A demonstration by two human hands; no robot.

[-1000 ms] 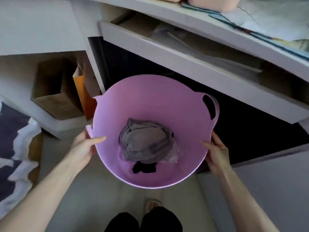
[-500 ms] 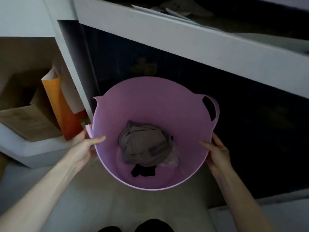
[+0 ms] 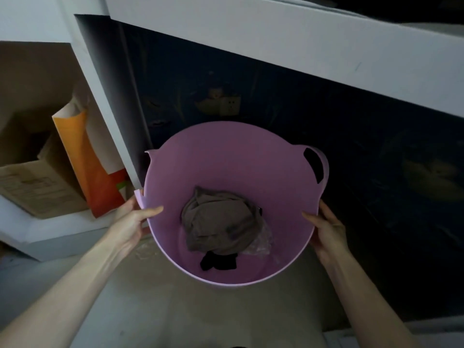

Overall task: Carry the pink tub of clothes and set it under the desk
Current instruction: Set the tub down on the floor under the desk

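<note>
The pink tub [image 3: 226,156] fills the middle of the view, held low in front of the dark space under the desk. Inside it lie a crumpled grey-brown garment [image 3: 218,219], a small black piece [image 3: 218,262] and some clear plastic. My left hand [image 3: 130,222] grips the tub's left rim, thumb inside the wall. My right hand [image 3: 326,229] clasps the right rim below the tub's right handle [image 3: 322,167]. The white desk front [image 3: 288,43] runs overhead across the top.
A white desk side panel [image 3: 108,104] stands just left of the tub. Beyond it an orange paper bag [image 3: 85,159] and a cardboard box [image 3: 32,182] rest on a low white shelf [image 3: 50,232]. The beige floor [image 3: 150,310] lies below.
The view has dropped lower and closer to the space under the desk; the desk top and drawer have left the view. Both hands keep the same hold on the tub.
</note>
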